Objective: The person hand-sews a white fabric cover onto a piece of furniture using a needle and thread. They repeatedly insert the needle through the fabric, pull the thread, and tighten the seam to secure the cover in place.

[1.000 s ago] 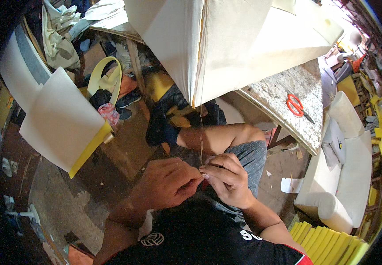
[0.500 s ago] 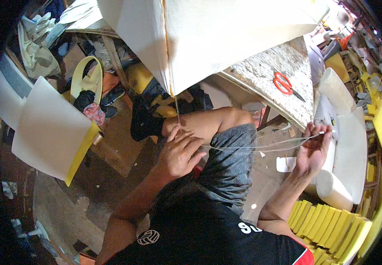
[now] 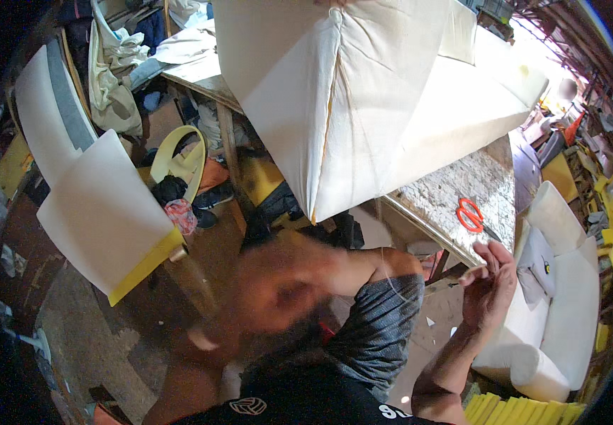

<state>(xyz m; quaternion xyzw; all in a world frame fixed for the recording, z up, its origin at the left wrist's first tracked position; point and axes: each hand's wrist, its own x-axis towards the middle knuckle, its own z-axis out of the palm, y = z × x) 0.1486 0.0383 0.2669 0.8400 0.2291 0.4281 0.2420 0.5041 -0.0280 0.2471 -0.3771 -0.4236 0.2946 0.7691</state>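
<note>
Slackened since earlier, pale thread (image 3: pixel 386 270) is curving near white upholstery (image 3: pixel 373 120); right hand (image 3: pixel 489 289) is half-curling, left hand (image 3: pixel 281 280) blurring; fingers' grip unclear.

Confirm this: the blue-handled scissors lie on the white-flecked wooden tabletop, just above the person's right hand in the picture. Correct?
Not quite: the head view shows red-handled scissors, not blue-handled ones. They do lie on the white-flecked wooden tabletop, just above the person's right hand in the picture.
</note>
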